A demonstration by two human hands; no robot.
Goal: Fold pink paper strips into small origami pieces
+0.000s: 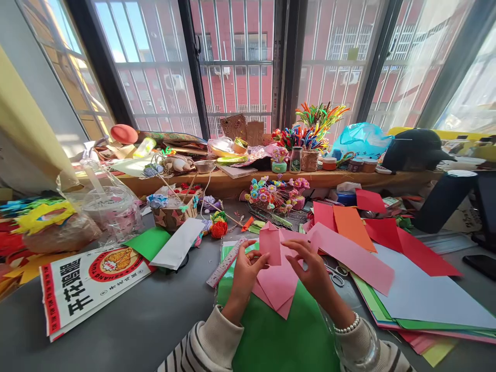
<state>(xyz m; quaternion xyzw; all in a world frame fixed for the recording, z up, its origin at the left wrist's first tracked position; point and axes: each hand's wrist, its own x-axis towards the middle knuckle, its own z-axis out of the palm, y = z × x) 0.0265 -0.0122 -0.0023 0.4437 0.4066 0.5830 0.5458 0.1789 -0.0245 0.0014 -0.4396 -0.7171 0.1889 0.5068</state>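
Observation:
A folded pink paper piece (270, 247) with a pointed top is held upright over the middle of the desk. My left hand (250, 268) pinches its left edge between thumb and fingers. On the right side, my right hand (306, 263) has its fingers apart, with the fingertips near the paper's right edge. Beneath them, a larger folded pink paper (277, 289) lies on a green sheet (284, 336). A pink ruler (227, 262) rests left of my left hand. Scissors (336, 276) lie just beyond my right hand, partly hidden by it.
Coloured paper sheets (434, 294) are stacked at the right, with pink strips (356, 256) on top. A printed paper bag (96, 284) and a white folded paper (178, 244) lie at left. Behind stand a craft basket (170, 214), crochet flowers (271, 194) and a dark bottle (444, 201).

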